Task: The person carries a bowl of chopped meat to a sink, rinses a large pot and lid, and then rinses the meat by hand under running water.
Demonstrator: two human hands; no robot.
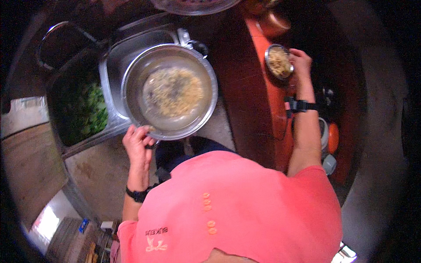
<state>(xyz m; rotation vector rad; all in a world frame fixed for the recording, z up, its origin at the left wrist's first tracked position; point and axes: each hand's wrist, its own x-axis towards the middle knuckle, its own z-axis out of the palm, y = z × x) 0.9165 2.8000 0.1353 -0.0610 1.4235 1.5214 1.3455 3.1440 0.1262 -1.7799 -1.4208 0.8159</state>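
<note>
My left hand (138, 141) grips the near edge of a wide, round metal pan (167, 126), by a dark handle there. Pale yellow bits (184, 88) are spread over the pan's bottom, seemingly in some liquid. A second dark handle (199, 48) sticks out on its far side. The pan is held over the edge of a metal sink (113, 75). Out to the right, my right hand (301, 62) holds a small metal bowl (267, 57) by its right side. Light brown pieces (279, 60) fill this bowl, which is over a red counter (274, 108).
Green leaves (97, 105) lie in the left sink basin. A faucet-like metal loop (49, 33) rises behind it. A copper-coloured pot (276, 24) stands farther back on the right. An orange object (333, 138) is beside my right forearm. A large clear bowl (197, 10) shows at the top.
</note>
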